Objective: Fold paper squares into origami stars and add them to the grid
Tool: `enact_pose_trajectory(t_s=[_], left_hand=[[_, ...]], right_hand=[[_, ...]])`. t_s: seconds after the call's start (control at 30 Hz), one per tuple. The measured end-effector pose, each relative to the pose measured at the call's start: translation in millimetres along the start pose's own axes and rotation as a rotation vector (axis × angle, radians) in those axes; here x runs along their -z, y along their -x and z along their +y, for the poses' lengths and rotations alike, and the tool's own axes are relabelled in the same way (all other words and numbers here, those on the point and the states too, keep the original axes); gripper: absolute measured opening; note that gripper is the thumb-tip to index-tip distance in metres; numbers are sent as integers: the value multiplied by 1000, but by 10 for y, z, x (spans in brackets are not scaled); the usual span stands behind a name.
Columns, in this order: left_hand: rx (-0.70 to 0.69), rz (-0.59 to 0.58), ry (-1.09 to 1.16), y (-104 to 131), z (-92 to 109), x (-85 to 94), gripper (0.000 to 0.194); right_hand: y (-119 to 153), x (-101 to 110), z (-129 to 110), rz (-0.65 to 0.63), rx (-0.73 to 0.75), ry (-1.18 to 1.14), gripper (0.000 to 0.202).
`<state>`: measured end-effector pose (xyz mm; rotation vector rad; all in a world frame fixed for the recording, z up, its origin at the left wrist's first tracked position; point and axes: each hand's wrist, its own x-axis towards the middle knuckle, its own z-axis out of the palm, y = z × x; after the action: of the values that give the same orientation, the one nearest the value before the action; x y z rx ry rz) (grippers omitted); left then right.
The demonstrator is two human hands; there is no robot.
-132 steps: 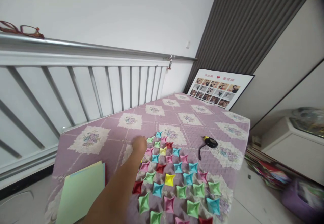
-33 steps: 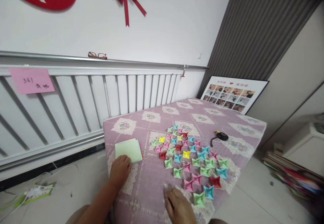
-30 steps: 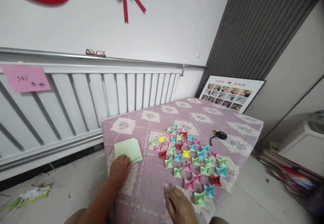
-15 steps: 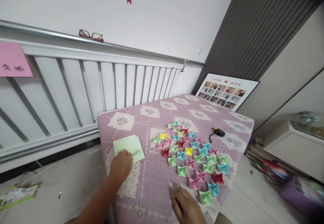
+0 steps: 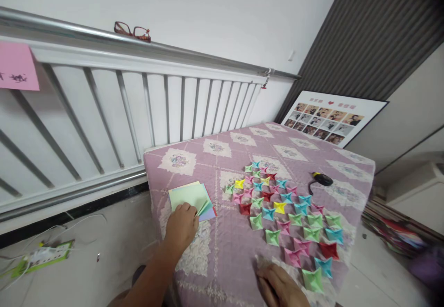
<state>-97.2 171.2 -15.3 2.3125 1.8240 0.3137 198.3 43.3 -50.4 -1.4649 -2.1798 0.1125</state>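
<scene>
A small stack of square coloured paper (image 5: pixel 187 193) lies on the left part of the cloth-covered table, with pale green on top and red and blue edges showing. My left hand (image 5: pixel 182 226) is closed on the lifted, bent corner of a green paper sheet (image 5: pixel 204 206) at the stack's right side. My right hand (image 5: pixel 280 286) rests on the cloth near the front edge, fingers loosely curled; nothing shows between them. Beyond it, folded paper pieces (image 5: pixel 292 220) in green, pink, blue, red and yellow stand in rough rows, a green folded piece (image 5: pixel 313 280) being nearest that hand.
The purple patterned tablecloth (image 5: pixel 232 270) covers the table. A black object with a strap (image 5: pixel 322 179) lies at the right. Behind are a white radiator (image 5: pixel 204 108), glasses (image 5: pixel 132 30) on its pipe and a photo board (image 5: pixel 336 117). A power strip (image 5: pixel 46 257) lies on the floor.
My left hand has gone from lying on the stack to pinching up a green sheet's corner. My right hand stays on the cloth. The whole view has shifted slightly.
</scene>
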Motion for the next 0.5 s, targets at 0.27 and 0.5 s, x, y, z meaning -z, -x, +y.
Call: enact_pose_trajectory(t_s=[0.27, 0.5], left_hand=[[44, -23, 44, -58, -63, 38, 20], [66, -56, 65, -82, -87, 38, 19]], right_hand=[[-882, -237, -402, 18, -215, -257, 18], [-1594, -557, -388, -34, -377, -258, 16]])
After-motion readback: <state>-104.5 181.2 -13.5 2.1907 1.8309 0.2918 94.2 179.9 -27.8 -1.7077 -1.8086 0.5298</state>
